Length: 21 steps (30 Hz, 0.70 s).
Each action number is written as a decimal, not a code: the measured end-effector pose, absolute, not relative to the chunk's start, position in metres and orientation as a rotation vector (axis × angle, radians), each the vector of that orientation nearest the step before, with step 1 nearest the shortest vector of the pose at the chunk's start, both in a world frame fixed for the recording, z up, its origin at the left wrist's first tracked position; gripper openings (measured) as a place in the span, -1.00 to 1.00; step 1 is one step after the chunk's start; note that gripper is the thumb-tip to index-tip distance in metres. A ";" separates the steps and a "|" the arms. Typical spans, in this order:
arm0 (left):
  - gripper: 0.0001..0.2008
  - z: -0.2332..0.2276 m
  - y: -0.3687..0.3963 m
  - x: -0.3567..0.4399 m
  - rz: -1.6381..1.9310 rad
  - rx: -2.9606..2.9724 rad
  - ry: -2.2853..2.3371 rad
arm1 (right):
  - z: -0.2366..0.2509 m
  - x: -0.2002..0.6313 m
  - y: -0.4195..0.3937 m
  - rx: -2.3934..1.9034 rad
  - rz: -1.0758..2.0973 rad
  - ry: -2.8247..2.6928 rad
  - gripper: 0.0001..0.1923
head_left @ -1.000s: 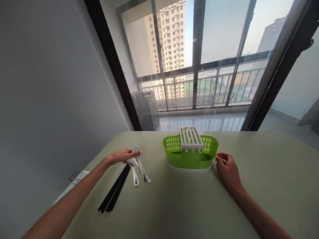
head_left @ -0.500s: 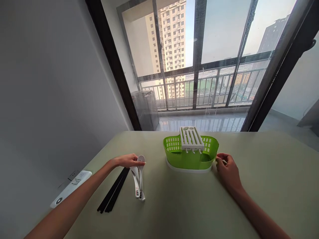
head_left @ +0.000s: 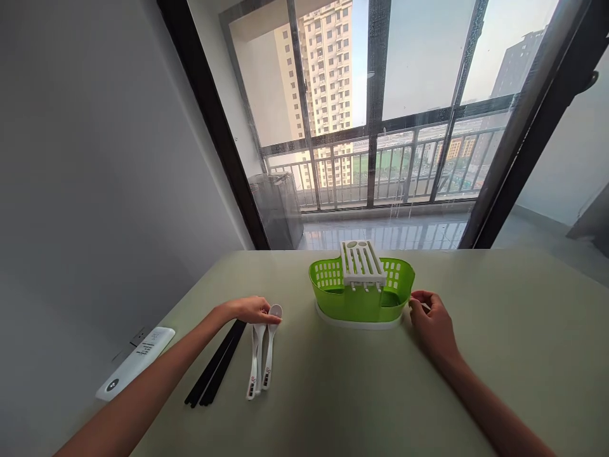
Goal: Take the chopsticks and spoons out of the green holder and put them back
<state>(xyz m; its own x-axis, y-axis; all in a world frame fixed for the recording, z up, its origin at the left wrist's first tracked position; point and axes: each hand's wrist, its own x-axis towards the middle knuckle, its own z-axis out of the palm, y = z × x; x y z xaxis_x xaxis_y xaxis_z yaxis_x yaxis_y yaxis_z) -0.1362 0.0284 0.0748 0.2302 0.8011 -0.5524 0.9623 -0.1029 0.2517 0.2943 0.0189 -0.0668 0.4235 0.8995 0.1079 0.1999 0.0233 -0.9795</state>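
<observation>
My left hand (head_left: 253, 310) is closed around the bowl ends of several white spoons (head_left: 268, 362), whose handles fan out toward me on the table. Beside them, on the left, lie black chopsticks (head_left: 216, 368), their far ends just below my left hand. A green cutlery basket (head_left: 354, 311) stands upright on a white base, with a white slotted rack (head_left: 362, 263) across its middle and small hooks at the front. At the basket's right end, my right hand (head_left: 432, 320) has its fingers curled in a pinch against the rim.
A white device or power strip with a round button (head_left: 136, 362) lies at the table's left edge, near the grey wall. The pale table (head_left: 342, 400) reaches to a dark-framed glass door. Behind the glass are a grey cabinet-like box (head_left: 278, 209) and a railing.
The spoons have swung and spread under my left hand, their handle ends moving left and toward me. My right hand keeps its place at the basket.
</observation>
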 end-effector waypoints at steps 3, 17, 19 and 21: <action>-0.33 0.074 0.029 -0.133 -0.404 1.992 1.619 | -0.066 0.295 0.019 -1.472 0.725 -1.030 -0.63; -0.41 0.077 0.022 -0.119 -0.484 2.177 1.724 | -0.066 0.294 0.019 -1.471 0.709 -1.033 -0.64; -0.43 0.081 0.021 -0.115 -0.482 2.201 1.738 | -0.066 0.294 0.019 -1.471 0.716 -1.036 -0.65; -0.44 0.086 0.020 -0.109 -0.478 2.225 1.772 | -0.067 0.294 0.019 -1.472 0.721 -1.036 -0.65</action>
<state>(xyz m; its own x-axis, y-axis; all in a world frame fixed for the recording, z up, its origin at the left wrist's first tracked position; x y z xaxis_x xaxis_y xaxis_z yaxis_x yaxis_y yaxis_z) -0.1094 0.0199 0.0865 0.2036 0.8899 -0.4081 0.9744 -0.2247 -0.0037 0.2941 0.0191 -0.0665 0.4235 0.8986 0.1147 0.2046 0.0284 -0.9784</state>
